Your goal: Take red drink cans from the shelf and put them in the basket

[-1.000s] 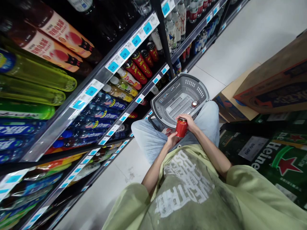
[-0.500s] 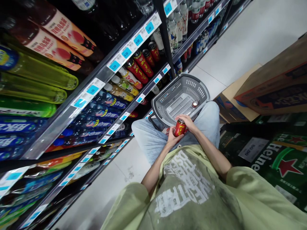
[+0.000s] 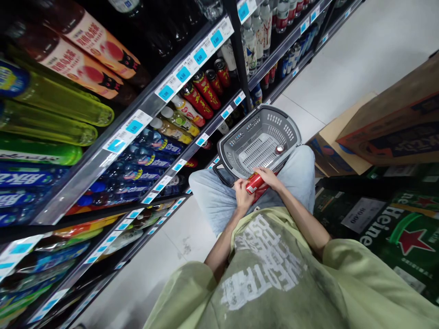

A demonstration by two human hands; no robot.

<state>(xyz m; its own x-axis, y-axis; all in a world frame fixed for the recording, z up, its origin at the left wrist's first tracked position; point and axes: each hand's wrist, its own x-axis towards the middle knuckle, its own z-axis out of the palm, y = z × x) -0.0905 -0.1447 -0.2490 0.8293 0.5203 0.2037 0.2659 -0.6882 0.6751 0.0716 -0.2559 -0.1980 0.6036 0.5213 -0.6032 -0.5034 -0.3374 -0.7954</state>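
I hold a red drink can in both hands over my lap, tipped on its side. My left hand cups its lower end, fingers curled round it. My right hand wraps over its top from the right. Just beyond the can rests a grey plastic shopping basket against my knees, with another can standing in its right corner.
Drink shelves with blue price tags fill the left side, holding bottles and red cans. Cardboard boxes and green beer crates stand on the right. A white tiled floor stretches ahead.
The red can has tilted from upright onto its side in my hands. My left hand has closed further round its lower end.
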